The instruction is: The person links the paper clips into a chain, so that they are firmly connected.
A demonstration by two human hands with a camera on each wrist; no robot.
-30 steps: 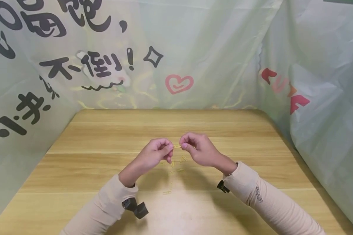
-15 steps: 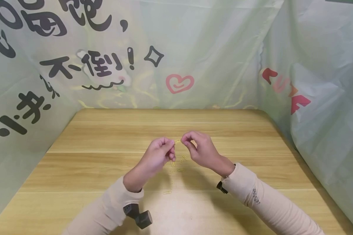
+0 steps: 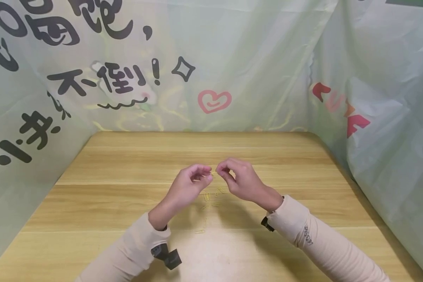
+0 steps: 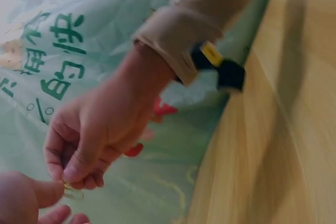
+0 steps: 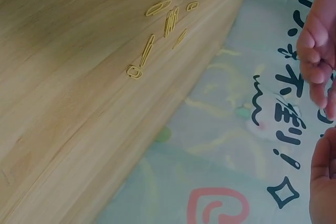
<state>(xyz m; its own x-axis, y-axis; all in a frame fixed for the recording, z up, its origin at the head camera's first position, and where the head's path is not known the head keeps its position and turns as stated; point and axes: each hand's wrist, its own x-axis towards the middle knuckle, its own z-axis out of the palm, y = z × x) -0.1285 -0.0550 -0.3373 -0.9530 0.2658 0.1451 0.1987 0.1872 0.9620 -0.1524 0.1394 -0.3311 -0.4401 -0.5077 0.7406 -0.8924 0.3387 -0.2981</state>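
Observation:
My right hand (image 3: 244, 180) pinches yellow wire paper clips (image 4: 74, 193) between thumb and fingertips, above the middle of the table. How many it holds is too small to tell. Facing it, my left hand (image 3: 187, 188) has its thumb and fingers parted around the near end of those clips. In the left wrist view a gap shows between the left thumb (image 4: 47, 193) and the fingers below it. Beneath both hands, several loose yellow paper clips (image 5: 171, 22) lie scattered on the wood; two of them overlap at one end of the group.
The wooden table (image 3: 127, 156) spreads out around the hands. Printed cloth hangs (image 3: 261, 70) stand at its back and sides. A single paper clip (image 3: 199, 232) lies nearer the front than the others. Black wrist cameras (image 3: 166, 255) are strapped at the sleeves.
My left fingers, pinching a clip before, have parted from the thumb. The right hand keeps its pinch, and both hands stay close together at nearly the same spot.

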